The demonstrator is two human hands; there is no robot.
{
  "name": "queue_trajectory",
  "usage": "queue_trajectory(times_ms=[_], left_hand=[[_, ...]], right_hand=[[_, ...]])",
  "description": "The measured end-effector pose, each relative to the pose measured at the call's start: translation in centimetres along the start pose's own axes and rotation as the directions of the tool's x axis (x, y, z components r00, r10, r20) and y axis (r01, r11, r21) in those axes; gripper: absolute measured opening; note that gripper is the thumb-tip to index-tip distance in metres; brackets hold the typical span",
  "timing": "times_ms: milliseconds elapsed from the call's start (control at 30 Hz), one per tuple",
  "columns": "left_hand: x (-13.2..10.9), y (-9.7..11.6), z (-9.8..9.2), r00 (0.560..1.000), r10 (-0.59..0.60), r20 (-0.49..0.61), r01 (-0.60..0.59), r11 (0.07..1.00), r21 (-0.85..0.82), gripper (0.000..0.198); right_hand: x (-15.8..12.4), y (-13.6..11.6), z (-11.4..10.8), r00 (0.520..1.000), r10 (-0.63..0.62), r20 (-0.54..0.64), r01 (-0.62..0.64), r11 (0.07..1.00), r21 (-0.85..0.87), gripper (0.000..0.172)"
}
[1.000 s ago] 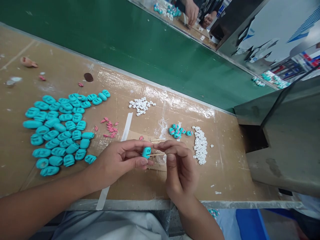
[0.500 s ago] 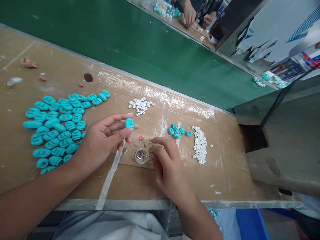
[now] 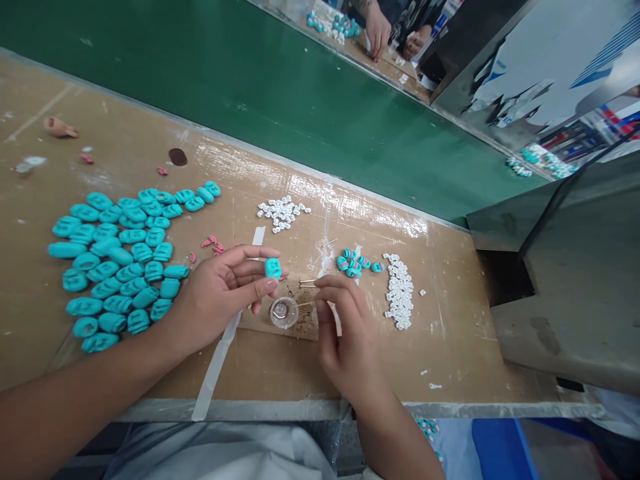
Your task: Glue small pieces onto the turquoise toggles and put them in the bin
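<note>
Between the thumb and fingers of my left hand (image 3: 225, 293) is a small turquoise moulded piece (image 3: 273, 268), held up above the table. My right hand (image 3: 347, 330) pinches a thin wooden stick (image 3: 305, 305) that points left toward a small clear cup (image 3: 284, 313) of clear liquid. The cup stands on a stained cardboard piece (image 3: 265, 329). A second stick (image 3: 307, 283) shows by my right fingertips. Part of another clear round thing is hidden behind those fingers. Small pink pieces (image 3: 218, 248) lie just beyond my left hand.
Many turquoise pieces (image 3: 117, 267) cover the table's left side. White pieces lie in a back pile (image 3: 283, 212) and a right pile (image 3: 400, 293). Turquoise pieces with pink parts (image 3: 353, 264) sit between them. A green panel (image 3: 300, 120) and metal housing (image 3: 570, 267) bound the table.
My left hand has shifted right and slightly down with the turquoise piece, uncovering pink pieces and more turquoise ones. My right hand has drawn a little to the right, away from the cup.
</note>
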State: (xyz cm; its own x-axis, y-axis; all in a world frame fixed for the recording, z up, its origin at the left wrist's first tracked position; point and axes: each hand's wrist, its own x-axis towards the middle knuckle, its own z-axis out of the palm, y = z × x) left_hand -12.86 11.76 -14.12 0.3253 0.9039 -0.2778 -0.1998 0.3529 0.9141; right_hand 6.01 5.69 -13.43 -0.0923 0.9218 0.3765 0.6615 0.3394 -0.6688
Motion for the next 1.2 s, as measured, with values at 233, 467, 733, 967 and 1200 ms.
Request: queue_trajectory(times_ms=[233, 467, 733, 967, 1200], left_hand=[[-0.7, -0.4, 0.5, 0.986, -0.086, 0.14, 0.1, 0.991, -0.092, 0.024], [-1.0, -0.7, 0.7, 0.965, -0.117, 0.235, 0.158, 0.974, -0.161, 0.02], [-1.1, -0.7, 0.7, 0.972, -0.156, 0.178, 0.182, 0.973, -0.141, 0.024], [-1.1, -0.8, 0.8, 0.969, -0.156, 0.19, 0.183, 0.973, -0.137, 0.022], [-1.3, -0.7, 0.7, 0.965, -0.168, 0.203, 0.201, 0.967, -0.157, 0.022]], right_hand=[[-0.4, -0.8, 1.0, 0.943, 0.289, -0.167, -0.127, 0.772, 0.622, 0.014], [-0.6, -1.1, 1.1, 0.963, 0.2, -0.182, -0.066, 0.824, 0.562, 0.017], [-0.6, -0.9, 0.9, 0.979, 0.098, -0.179, -0.012, 0.904, 0.428, 0.019], [-0.5, -0.9, 0.9, 0.982, 0.058, -0.178, 0.012, 0.93, 0.368, 0.02], [-0.5, -0.9, 0.9, 0.987, 0.05, -0.156, 0.008, 0.936, 0.353, 0.022]])
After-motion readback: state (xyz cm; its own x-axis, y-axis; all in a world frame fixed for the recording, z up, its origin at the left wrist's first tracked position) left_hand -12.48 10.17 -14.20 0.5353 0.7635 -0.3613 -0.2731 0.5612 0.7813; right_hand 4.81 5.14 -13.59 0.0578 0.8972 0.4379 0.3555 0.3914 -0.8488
